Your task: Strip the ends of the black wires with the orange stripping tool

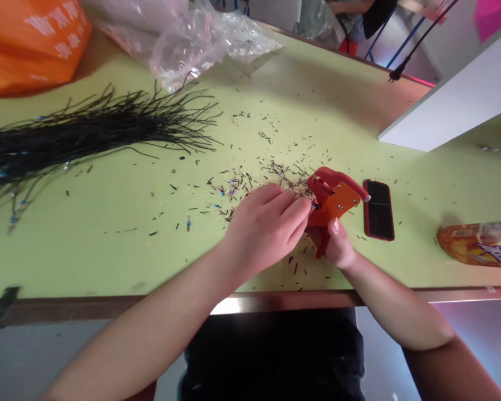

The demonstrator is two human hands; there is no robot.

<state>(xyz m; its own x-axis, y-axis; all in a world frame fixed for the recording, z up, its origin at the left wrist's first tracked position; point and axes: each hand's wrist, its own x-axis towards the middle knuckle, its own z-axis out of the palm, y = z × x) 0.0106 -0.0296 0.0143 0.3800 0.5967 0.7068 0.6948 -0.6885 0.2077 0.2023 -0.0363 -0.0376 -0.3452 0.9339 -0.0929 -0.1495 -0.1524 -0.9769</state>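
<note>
Head view: from far L, see orange bag at table edge of frame, then wires, black, bundled, long axis running L–R, loose ends fanned to R, i.e. toward hands but well apart from them. Behind, see clear plastic, crumpled. Nearer centre, spot black scraps + a few blue bits strewn beyond and beside L hand. Closed, fingers drawn together on L side of tool, w/ small blue piece right at fingertips; can't tell if pinched or just resting in tool, nor if any wire's attached.

Tool's held up over table, in R hand: gripped from below, thumb up against orange body. Body slants from lower L to upper R, red arm curving above it, L edge facing L fingertips. So meets L hand side-on, w/ R hand just below and to R. Further R, see phone, flat, beside tool, long axis roughly away from person; then white panel behind, bottle on its side at far R.
</note>
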